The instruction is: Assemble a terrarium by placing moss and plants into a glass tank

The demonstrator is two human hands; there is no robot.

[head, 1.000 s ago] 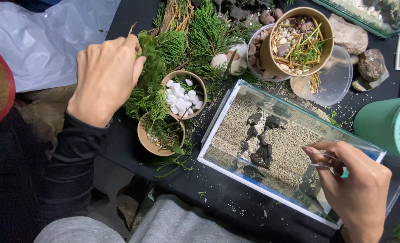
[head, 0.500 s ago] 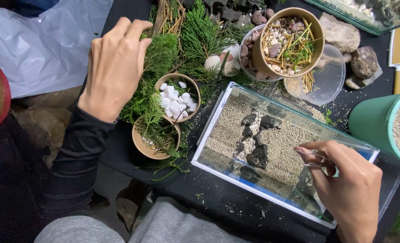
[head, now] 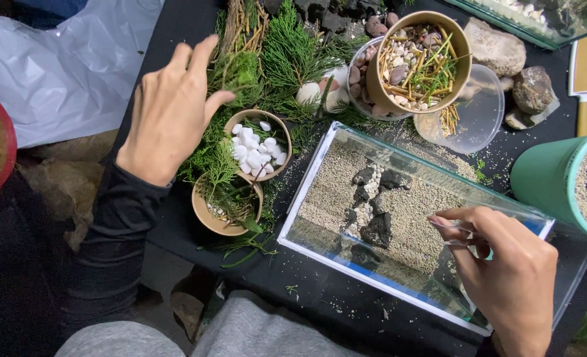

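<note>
Both hands flank the glass tank: left hand beside greenery.

Open-topped clear glass tank gives entry from above; dark stones break up its sand floor, right hand covers its near right corner. Left of it, two tan paper cups and green sprigs crowd the black worktop. Teal bucket blocks the right edge. Bare strip along the near worktop edge.
</note>
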